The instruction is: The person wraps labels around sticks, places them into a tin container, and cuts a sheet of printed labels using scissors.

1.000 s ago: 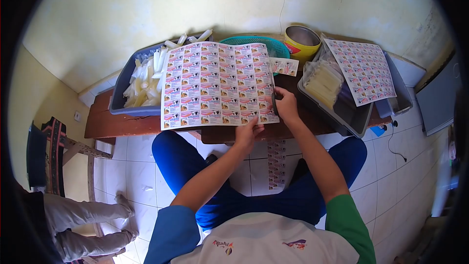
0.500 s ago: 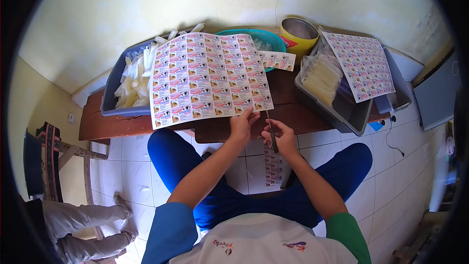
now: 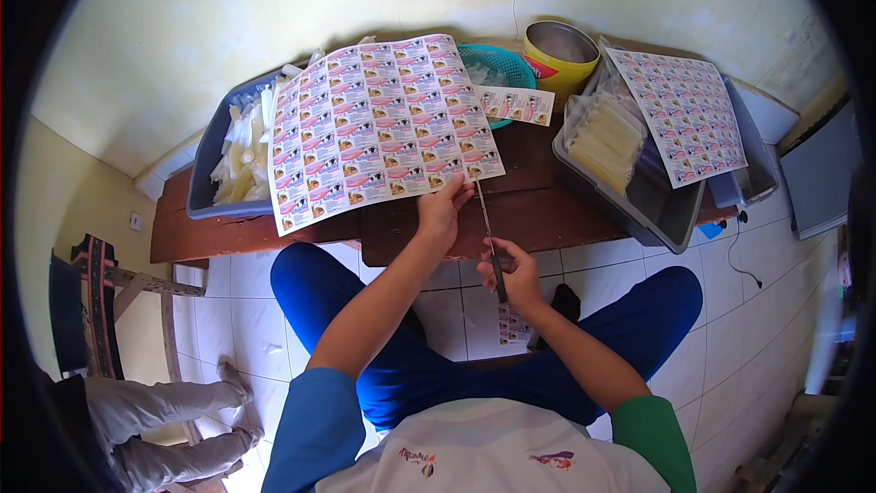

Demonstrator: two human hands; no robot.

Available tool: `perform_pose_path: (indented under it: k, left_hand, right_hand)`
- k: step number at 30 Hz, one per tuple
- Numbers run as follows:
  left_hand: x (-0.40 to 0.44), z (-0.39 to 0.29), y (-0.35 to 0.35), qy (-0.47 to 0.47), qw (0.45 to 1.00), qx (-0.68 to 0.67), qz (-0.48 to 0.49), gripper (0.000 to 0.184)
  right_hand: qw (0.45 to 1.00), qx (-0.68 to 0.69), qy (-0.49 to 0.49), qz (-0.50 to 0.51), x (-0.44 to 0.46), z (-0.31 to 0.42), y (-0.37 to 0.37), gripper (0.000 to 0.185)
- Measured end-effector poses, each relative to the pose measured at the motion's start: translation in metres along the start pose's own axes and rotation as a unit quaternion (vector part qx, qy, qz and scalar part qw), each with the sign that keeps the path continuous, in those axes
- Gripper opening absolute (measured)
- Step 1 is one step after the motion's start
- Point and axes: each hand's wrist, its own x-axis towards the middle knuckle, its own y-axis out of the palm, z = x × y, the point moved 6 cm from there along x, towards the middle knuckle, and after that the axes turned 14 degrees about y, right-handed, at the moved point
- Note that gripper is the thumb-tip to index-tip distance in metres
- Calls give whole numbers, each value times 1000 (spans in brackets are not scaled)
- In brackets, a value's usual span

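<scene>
My left hand [image 3: 443,215] is closed on the lower edge of a large printed label sheet [image 3: 379,123], whose rows of small pictures face up. My right hand [image 3: 513,272] grips a pair of scissors [image 3: 486,219] with dark handles. Their long blades point up and away from me, with the tips at the sheet's lower edge, just right of my left fingers. Under my right hand shows a strip of labels [image 3: 513,324], partly hidden by the hand; I cannot tell what supports it.
On a brown wooden bench [image 3: 415,224] stand a grey tub [image 3: 219,210] of filled plastic tubes, a green basket [image 3: 511,64], a yellow tin [image 3: 570,73] and a dark tub [image 3: 662,219] with packs. Another label sheet [image 3: 680,114] leans there. A person's legs [image 3: 164,406] are at left.
The sheet and my left hand have shifted up and slightly left. My right hand has moved down and left with the scissors, so more blade shows below the sheet.
</scene>
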Motion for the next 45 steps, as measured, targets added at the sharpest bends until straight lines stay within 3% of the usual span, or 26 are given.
perform_pose_path:
  k: [20,45]
  left_hand:
    - [11,1,-1,-14,1000,-1,-1,20]
    - [5,0,-5,-18,1000,19,18,20]
  right_hand:
    - [999,-3,28,19,8,-9,2,53]
    - [1000,19,-8,23,27,-1,10,48]
